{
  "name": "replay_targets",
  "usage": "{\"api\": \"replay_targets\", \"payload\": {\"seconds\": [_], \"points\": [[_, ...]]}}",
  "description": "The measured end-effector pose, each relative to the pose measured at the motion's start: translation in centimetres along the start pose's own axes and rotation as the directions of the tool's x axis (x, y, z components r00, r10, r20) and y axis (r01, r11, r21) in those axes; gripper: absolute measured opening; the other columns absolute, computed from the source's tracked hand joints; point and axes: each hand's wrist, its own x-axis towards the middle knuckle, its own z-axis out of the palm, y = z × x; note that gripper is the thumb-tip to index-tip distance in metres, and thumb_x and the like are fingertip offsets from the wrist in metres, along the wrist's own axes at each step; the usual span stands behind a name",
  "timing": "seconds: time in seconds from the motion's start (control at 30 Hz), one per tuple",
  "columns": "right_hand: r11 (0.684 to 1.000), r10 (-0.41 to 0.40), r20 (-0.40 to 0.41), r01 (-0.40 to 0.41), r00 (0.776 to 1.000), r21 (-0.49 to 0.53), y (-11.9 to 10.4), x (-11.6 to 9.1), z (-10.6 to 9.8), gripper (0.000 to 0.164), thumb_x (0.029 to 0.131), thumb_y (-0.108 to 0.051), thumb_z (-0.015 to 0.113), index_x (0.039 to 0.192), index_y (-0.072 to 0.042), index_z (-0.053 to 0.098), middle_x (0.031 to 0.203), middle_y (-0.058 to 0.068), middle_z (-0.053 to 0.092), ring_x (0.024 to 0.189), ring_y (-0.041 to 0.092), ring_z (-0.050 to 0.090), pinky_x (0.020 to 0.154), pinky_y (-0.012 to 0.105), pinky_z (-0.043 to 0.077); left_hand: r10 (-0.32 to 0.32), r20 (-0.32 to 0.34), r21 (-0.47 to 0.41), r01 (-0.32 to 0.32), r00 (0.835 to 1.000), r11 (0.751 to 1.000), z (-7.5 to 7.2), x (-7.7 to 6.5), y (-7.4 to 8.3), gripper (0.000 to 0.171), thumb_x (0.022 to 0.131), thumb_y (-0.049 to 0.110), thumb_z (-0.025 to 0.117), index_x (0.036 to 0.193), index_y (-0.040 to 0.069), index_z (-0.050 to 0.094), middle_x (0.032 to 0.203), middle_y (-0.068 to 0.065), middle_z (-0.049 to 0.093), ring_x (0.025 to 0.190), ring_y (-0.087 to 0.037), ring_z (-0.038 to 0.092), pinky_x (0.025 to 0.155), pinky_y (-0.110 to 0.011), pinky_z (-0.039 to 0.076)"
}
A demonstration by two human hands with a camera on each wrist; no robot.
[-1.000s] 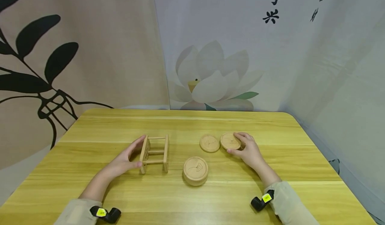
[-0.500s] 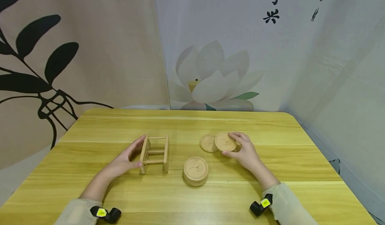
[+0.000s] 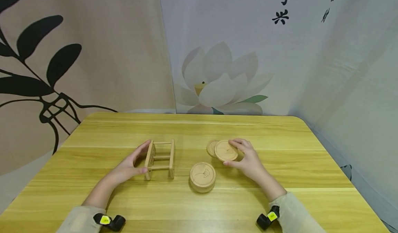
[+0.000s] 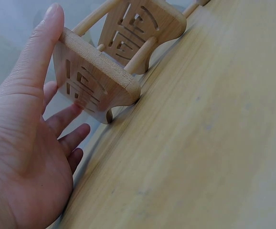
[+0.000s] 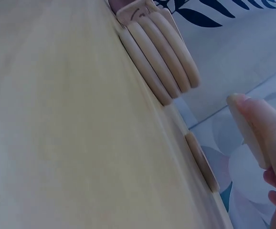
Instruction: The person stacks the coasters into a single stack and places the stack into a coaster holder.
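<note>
My left hand (image 3: 125,167) holds the left end panel of a small wooden coaster rack (image 3: 171,158), thumb at the near edge and fingers at the far one. Cut-out slots show in the rack's panels (image 4: 95,78) in the left wrist view. Between thumb and fingers, my right hand (image 3: 250,160) pinches a round wooden coaster (image 3: 225,150) by its edge. The right wrist view has this coaster (image 5: 248,131) raised above the tabletop. Another coaster (image 3: 210,148) lies flat, partly covered by it in the head view. Nearer me stands a stack of several coasters (image 3: 202,175), the top one engraved with a leaf.
Everything stands on a wood-grain table (image 3: 124,205) with rounded far corners. Behind it hangs a printed curtain (image 3: 217,25) with a lotus, dark leaves and writing. A black wrist camera (image 3: 109,221) sits at each sleeve.
My right hand has lifted the coaster from beside the flat one and carried it left, so it now overlaps that coaster in the head view. The left hand and rack have stayed still.
</note>
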Motion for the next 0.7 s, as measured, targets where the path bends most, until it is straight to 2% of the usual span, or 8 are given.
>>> {"api": "replay_targets", "payload": {"seconds": [0.13, 0.37, 0.6, 0.7], "points": [[1.0, -0.017, 0.014, 0.017, 1.0, 0.018, -0.4, -0.2, 0.4, 0.077, 0.066, -0.03, 0.089, 0.132, -0.004, 0.057, 0.132, 0.007, 0.05, 0.125, 0.027, 0.038, 0.103, 0.053, 0.033, -0.001, -0.001, 0.001, 0.001, 1.0, 1.0, 0.0, 0.0, 0.0, 0.091, 0.086, 0.032, 0.073, 0.155, 0.023, 0.015, 0.152, -0.018, 0.026, 0.134, -0.044, 0.023, 0.099, -0.074, 0.01], [0.998, -0.054, 0.028, 0.052, 0.998, 0.042, -1.3, -0.5, 0.9, 0.078, 0.065, -0.032, 0.089, 0.131, -0.004, 0.058, 0.13, 0.005, 0.052, 0.123, 0.027, 0.041, 0.102, 0.053, 0.034, 0.003, 0.002, -0.01, -0.003, 1.0, 1.0, 0.1, 0.1, 0.2, 0.092, 0.086, 0.034, 0.073, 0.155, 0.017, 0.014, 0.152, -0.019, 0.025, 0.134, -0.044, 0.023, 0.099, -0.074, 0.01], [0.996, -0.069, 0.058, 0.066, 0.996, 0.059, -2.0, -0.7, 1.5, 0.076, 0.064, -0.031, 0.09, 0.13, -0.007, 0.06, 0.13, 0.001, 0.053, 0.124, 0.023, 0.042, 0.103, 0.05, 0.035, -0.005, 0.002, -0.009, 0.005, 1.0, 1.0, 0.1, 0.1, 0.2, 0.091, 0.086, 0.029, 0.074, 0.155, 0.025, 0.015, 0.152, -0.019, 0.027, 0.133, -0.043, 0.025, 0.1, -0.073, 0.011], [0.996, -0.073, 0.069, 0.069, 0.995, 0.061, -2.3, -0.9, 1.8, 0.077, 0.064, -0.032, 0.09, 0.13, -0.008, 0.06, 0.131, 0.0, 0.052, 0.125, 0.023, 0.041, 0.103, 0.051, 0.034, -0.006, 0.002, -0.008, 0.006, 1.0, 1.0, 0.2, 0.0, 0.2, 0.091, 0.085, 0.028, 0.074, 0.155, 0.024, 0.015, 0.151, -0.02, 0.027, 0.132, -0.043, 0.025, 0.1, -0.073, 0.011]]}}
